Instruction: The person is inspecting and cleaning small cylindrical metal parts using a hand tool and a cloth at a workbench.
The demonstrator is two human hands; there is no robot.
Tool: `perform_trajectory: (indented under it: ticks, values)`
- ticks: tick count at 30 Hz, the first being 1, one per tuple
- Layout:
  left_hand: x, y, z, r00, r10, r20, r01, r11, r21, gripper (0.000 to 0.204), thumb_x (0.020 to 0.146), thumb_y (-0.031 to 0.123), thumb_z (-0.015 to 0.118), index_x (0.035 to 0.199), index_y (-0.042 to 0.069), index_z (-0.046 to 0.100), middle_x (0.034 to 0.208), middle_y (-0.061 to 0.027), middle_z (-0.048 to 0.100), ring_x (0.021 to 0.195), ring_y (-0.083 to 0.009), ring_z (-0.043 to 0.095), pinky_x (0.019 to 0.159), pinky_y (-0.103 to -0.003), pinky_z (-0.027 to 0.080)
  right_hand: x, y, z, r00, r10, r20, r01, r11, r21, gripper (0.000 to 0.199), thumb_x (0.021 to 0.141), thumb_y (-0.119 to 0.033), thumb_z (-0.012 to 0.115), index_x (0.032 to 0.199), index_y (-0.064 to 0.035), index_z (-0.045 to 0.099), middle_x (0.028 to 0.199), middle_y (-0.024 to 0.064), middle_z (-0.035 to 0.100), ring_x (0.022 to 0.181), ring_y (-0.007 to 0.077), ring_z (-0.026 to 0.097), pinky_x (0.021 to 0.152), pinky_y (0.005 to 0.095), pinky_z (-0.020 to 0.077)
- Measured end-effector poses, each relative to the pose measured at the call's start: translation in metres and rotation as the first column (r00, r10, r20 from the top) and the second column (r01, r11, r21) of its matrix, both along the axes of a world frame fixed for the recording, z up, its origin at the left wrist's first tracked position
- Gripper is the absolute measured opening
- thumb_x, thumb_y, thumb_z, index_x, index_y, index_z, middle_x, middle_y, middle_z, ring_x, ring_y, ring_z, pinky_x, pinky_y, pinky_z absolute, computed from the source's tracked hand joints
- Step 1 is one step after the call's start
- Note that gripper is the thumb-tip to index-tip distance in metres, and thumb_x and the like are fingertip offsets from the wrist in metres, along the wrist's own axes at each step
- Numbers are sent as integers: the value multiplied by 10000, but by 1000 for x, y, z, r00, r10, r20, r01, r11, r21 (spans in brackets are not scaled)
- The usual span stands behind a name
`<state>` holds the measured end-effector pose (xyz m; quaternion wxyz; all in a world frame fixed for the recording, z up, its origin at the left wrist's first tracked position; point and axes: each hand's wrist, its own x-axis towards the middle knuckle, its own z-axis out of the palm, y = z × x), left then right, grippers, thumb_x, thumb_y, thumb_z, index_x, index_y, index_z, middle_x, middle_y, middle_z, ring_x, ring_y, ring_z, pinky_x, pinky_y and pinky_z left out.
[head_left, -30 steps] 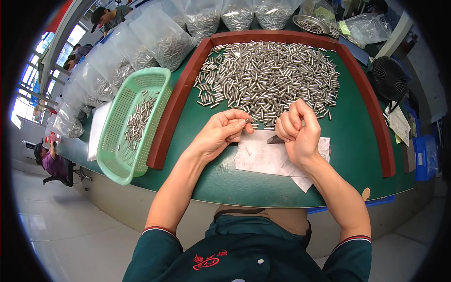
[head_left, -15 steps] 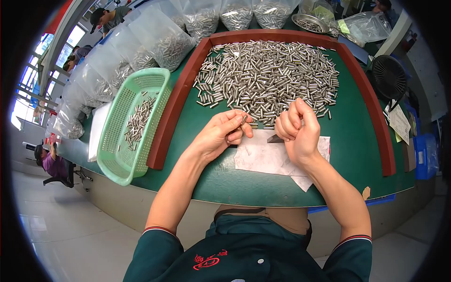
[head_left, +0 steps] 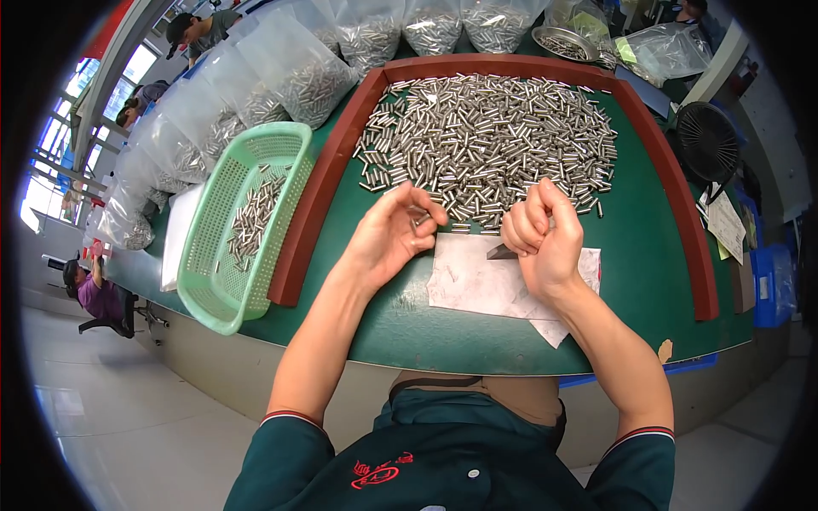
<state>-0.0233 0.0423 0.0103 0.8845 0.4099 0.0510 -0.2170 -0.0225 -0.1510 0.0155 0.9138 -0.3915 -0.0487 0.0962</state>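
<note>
A broad heap of short, shiny metal pins (head_left: pixel 486 145) is spread over the green table. At the heap's near left edge my left hand (head_left: pixel 388 234) is curled, its thumb and fingers around a small metal pin (head_left: pixel 420 220) that is partly hidden. My right hand (head_left: pixel 545 243) is closed in a fist above a stained white cloth (head_left: pixel 473 277). From that fist a dark, flat, pointed piece (head_left: pixel 501 252) sticks out to the left; the rest is hidden in the fingers. A few pins lie side by side between the hands.
Dark red rails (head_left: pixel 298 238) border the heap on three sides. Left of them stands a green perforated basket (head_left: pixel 200 294) holding more pins. Clear bags of pins (head_left: pixel 307 85) line the back and left. A metal bowl (head_left: pixel 564 43) sits behind, a black fan (head_left: pixel 705 140) at right.
My left hand has shifted slightly left, and its pinch at the fingertips has loosened into a curl, with the pin lower among the fingers. My right hand keeps its place.
</note>
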Motion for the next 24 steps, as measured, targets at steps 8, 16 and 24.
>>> perform_trajectory:
  ticks: [8, 16, 24]
  values:
    - [9, 4, -14, 838, 96, 538, -507, 501, 701, 297, 820, 281, 581, 686, 16, 560, 521, 61, 395, 457, -23, 313, 412, -211, 247, 0, 0, -1, 1000, 3, 16, -3, 1000, -12, 404, 898, -251, 307, 519, -120, 259, 396, -14, 224, 375, 84, 155, 364, 250, 146]
    - [11, -9, -9, 827, -172, 535, -556, -114, 823, 234, 720, 234, 620, 668, 8, 589, 465, -97, 496, 438, -244, 512, 466, -366, 387, 1, 1, 1, 1000, -14, 16, 14, 1000, -4, 385, 894, -222, 299, 526, -116, 258, 395, -12, 219, 371, 85, 156, 360, 250, 147]
    - [11, 13, -8, 986, 79, 145, -106, 977, 187, 50, 782, 72, 565, 785, 48, 522, 734, -57, 555, 510, -38, 341, 446, -165, 279, 2, -1, -2, 1000, -15, 4, 15, 1000, 18, 386, 899, -235, 300, 535, -116, 258, 399, -14, 218, 369, 84, 154, 355, 248, 143]
